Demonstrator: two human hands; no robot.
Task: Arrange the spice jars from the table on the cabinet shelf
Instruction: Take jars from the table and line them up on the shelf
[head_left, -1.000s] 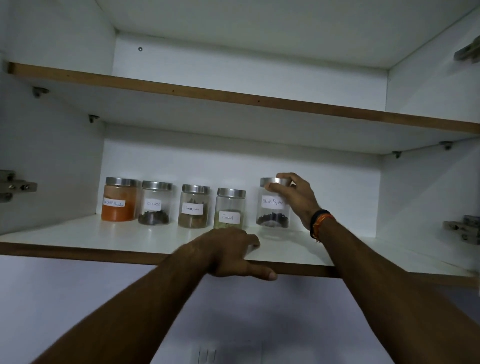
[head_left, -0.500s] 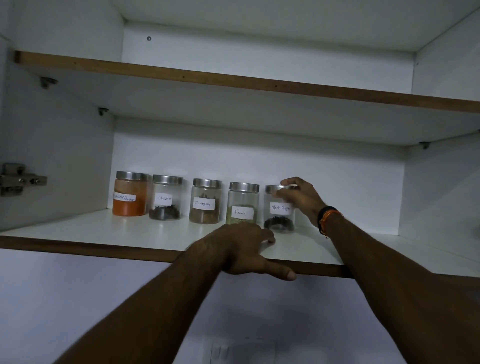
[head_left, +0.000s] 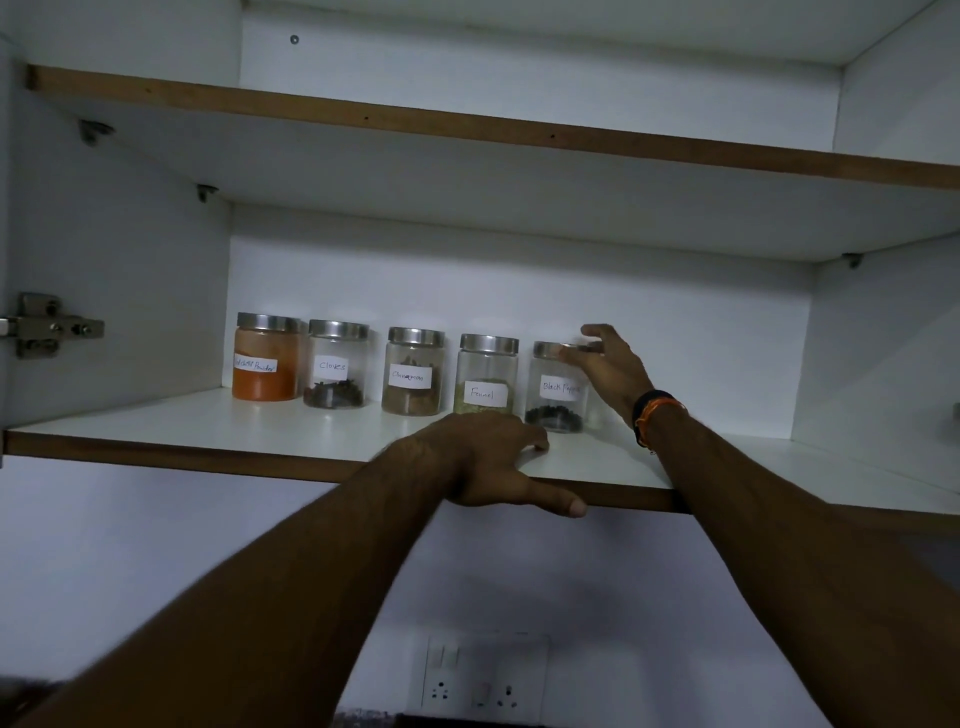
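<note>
**Five jars lined up on the lower shelf**

The right hand (head_left: 610, 371) was seen at the lid of the black pepper jar (head_left: 557, 387), its fingers (head_left: 576, 355) loosely spread and touching the lid's rim; whether the lid was truly gripped could not be told. The jar was stood upright on the lower cabinet shelf (head_left: 208, 423), at the right end of a row. Just beside those fingers, on the far side of the jar from the palm, the fennel jar (head_left: 487, 375) was placed, then the cinnamon jar (head_left: 413, 371), the cloves jar (head_left: 336, 364) and the chilli powder jar (head_left: 267, 357). The left hand (head_left: 488, 457) was laid on the shelf's front edge, fingers bent over the top and thumb stretched along the brown lip, nothing held. A dark and orange wristband (head_left: 655, 413) was worn on the right wrist.
</note>
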